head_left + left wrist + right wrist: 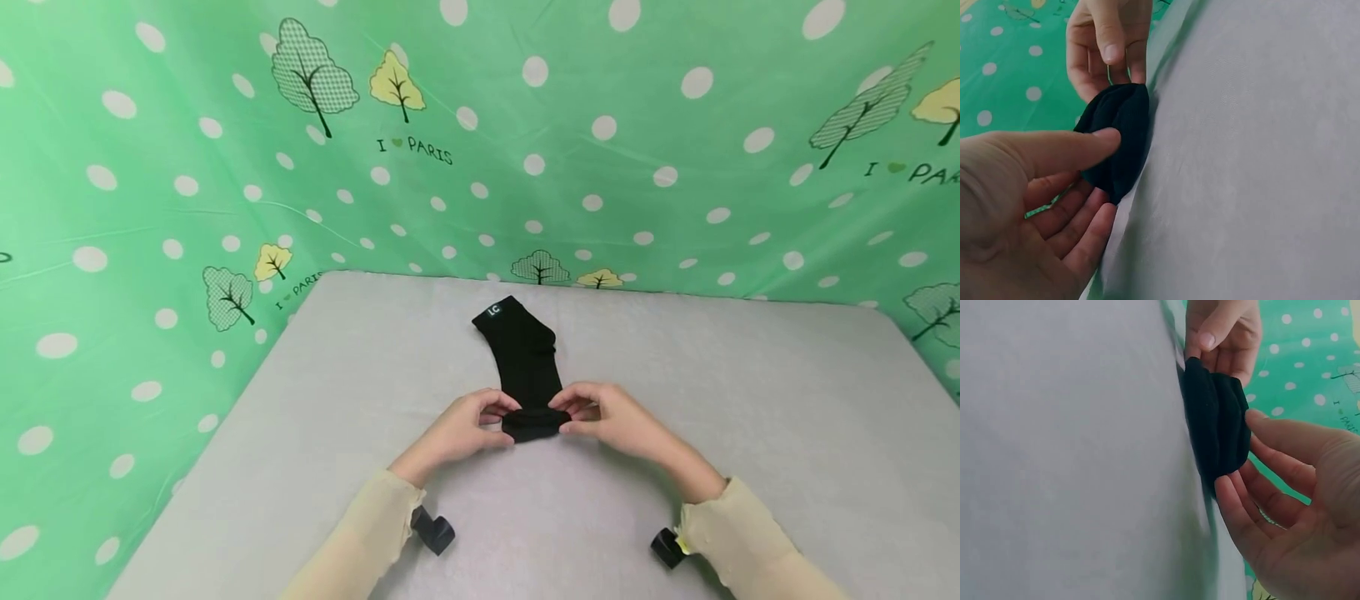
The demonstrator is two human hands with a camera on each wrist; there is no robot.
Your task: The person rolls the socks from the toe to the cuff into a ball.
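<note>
Black sock [522, 358] lying flat mid-table, small white label at far end, which angles left. Near end rolled into a tight bundle, raised slightly off the surface.

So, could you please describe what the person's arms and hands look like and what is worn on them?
Both hands are bare: left hand, right hand. Each arm wears a pale cream sleeve with a gathered cuff at the wrist. A small black device sits under the left wrist and another under the right. No rings or markings are visible.
</note>
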